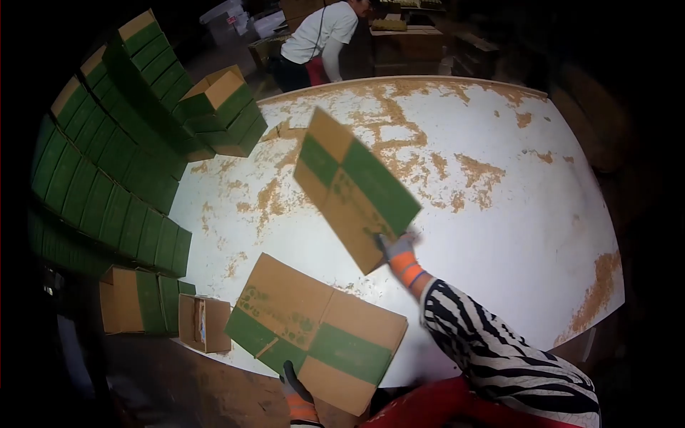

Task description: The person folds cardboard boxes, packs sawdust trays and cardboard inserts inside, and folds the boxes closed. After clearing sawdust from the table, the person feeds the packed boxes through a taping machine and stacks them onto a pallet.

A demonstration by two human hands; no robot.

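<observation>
My right hand [399,251], in a grey and orange glove, grips the lower corner of a flat brown and green cardboard piece [357,192], tilted above the white table. Nearer to me, a second flat brown and green cardboard piece [321,317] lies at the table's front edge. My left hand [298,396], gloved in dark grey and orange, is at its lower left edge with the thumb up against it; the other fingers are hidden beneath the cardboard.
Stacked green boxes [107,150] line the left side. An open box [217,96] stands at the back left, a small brown box [205,323] at the front left. Brown residue marks the white table [528,235]. Beyond it a person [321,36] bends over.
</observation>
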